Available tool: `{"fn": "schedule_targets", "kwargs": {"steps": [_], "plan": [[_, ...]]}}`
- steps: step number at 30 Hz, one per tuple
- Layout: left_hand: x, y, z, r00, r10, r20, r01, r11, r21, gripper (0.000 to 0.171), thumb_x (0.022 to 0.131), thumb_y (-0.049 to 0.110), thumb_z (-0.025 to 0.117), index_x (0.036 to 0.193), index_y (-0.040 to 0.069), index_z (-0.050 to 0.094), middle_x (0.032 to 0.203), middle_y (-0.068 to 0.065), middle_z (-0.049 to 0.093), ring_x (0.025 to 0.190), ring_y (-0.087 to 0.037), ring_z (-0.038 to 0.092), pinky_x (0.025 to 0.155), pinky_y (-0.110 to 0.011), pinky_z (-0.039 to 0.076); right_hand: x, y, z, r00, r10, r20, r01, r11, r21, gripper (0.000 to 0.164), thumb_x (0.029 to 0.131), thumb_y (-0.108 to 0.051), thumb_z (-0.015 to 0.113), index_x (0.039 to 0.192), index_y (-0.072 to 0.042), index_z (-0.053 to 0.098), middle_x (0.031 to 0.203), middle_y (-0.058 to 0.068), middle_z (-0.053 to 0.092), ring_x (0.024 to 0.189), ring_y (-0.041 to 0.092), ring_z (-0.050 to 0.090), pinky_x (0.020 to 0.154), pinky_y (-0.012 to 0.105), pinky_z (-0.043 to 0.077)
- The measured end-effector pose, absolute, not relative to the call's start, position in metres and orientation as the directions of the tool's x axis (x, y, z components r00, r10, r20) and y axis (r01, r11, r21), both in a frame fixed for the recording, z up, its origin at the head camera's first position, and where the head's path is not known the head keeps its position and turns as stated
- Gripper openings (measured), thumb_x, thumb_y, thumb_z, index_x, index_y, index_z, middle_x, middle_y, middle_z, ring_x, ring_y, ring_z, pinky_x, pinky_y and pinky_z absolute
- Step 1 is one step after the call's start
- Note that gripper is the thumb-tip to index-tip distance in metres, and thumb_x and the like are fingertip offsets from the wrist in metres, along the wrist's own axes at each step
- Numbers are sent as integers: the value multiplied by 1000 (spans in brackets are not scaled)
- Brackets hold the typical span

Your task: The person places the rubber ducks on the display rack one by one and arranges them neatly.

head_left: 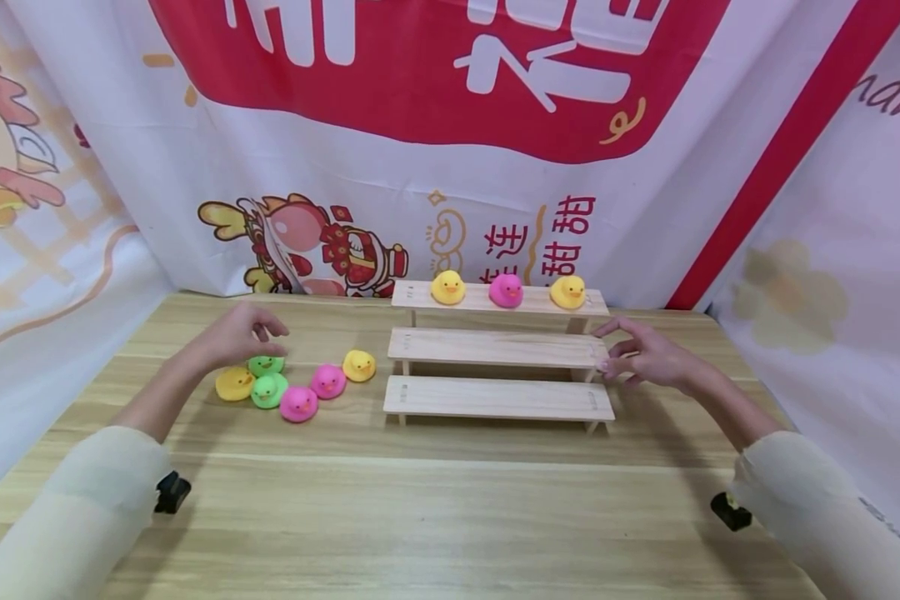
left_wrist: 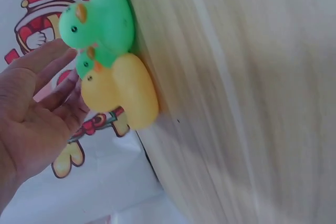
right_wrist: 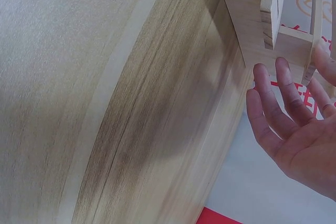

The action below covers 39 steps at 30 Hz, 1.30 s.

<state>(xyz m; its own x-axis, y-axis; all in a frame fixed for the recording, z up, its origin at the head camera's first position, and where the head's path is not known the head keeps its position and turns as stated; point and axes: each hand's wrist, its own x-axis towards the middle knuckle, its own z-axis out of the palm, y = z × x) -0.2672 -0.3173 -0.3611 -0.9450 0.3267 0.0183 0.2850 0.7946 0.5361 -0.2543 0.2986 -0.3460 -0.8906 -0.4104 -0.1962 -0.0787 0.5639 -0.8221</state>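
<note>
My left hand [head_left: 242, 340] hovers over the left end of a group of rubber ducks, fingers loosely bent and holding nothing. Beneath and beside it are a yellow duck [head_left: 234, 384], a green duck [head_left: 269, 390] and another green duck [head_left: 266, 365] behind. In the left wrist view, the fingers are close to the yellow duck [left_wrist: 123, 90]; contact cannot be told. At the right end of a three-step wooden stand [head_left: 495, 348] is my right hand [head_left: 648, 357]. Its thumb and forefinger lie at the middle step's end, while the other fingers extend loosely in the right wrist view.
On the top step sit a yellow duck [head_left: 447, 287], a pink duck [head_left: 506, 290] and another yellow duck [head_left: 567, 292]. Two pink ducks [head_left: 298, 404] and a yellow duck [head_left: 359, 366] lie left of the stand. A printed cloth [head_left: 390, 167] hangs behind the wooden table [head_left: 435, 517].
</note>
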Motion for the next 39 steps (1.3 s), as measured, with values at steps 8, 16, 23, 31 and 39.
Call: {"fn": "schedule_targets", "kwargs": {"steps": [8, 16, 23, 31, 39], "plan": [[-263, -330, -365, -943, 328, -63, 246, 810, 532, 37, 84, 15, 87, 108, -10, 74, 105, -21, 75, 84, -24, 64, 72, -32, 54, -255, 297, -345, -892, -403, -206, -71, 575, -815, 56, 98, -6, 69, 144, 3, 38, 109, 25, 70, 96, 30, 70, 76, 52, 61], [-263, -331, -365, -935, 351, -43, 281, 812, 512, 38, 79, 14, 91, 105, -9, 75, 101, -19, 75, 94, -33, 65, 78, -42, 57, -254, 298, -345, -887, -415, -203, -84, 578, -812, 56, 98, -8, 69, 143, 3, 38, 106, 23, 68, 99, 32, 70, 79, 55, 61], [-265, -330, -363, -922, 384, -55, 306, 807, 505, 27, 77, 10, 91, 94, -4, 75, 82, -3, 71, 80, -21, 59, 70, -31, 51, -253, 299, -345, -889, -411, -200, -82, 575, -814, 56, 98, -7, 69, 143, 3, 38, 107, 23, 69, 98, 33, 71, 77, 53, 61], [-265, -322, -354, -938, 345, -31, 286, 822, 493, 31, 82, 11, 87, 104, -6, 73, 91, -8, 72, 84, -24, 63, 73, -35, 54, -252, 298, -343, -891, -402, -212, -70, 581, -811, 55, 98, -8, 68, 143, 3, 37, 111, 25, 70, 99, 32, 71, 77, 52, 60], [-263, -305, -341, -940, 340, 40, 310, 796, 519, 30, 86, 14, 85, 107, -3, 73, 94, -11, 68, 81, -22, 61, 70, -32, 53, -253, 298, -343, -891, -402, -212, -70, 583, -810, 55, 99, -8, 67, 144, 3, 37, 112, 26, 70, 99, 32, 71, 77, 52, 60]]}}
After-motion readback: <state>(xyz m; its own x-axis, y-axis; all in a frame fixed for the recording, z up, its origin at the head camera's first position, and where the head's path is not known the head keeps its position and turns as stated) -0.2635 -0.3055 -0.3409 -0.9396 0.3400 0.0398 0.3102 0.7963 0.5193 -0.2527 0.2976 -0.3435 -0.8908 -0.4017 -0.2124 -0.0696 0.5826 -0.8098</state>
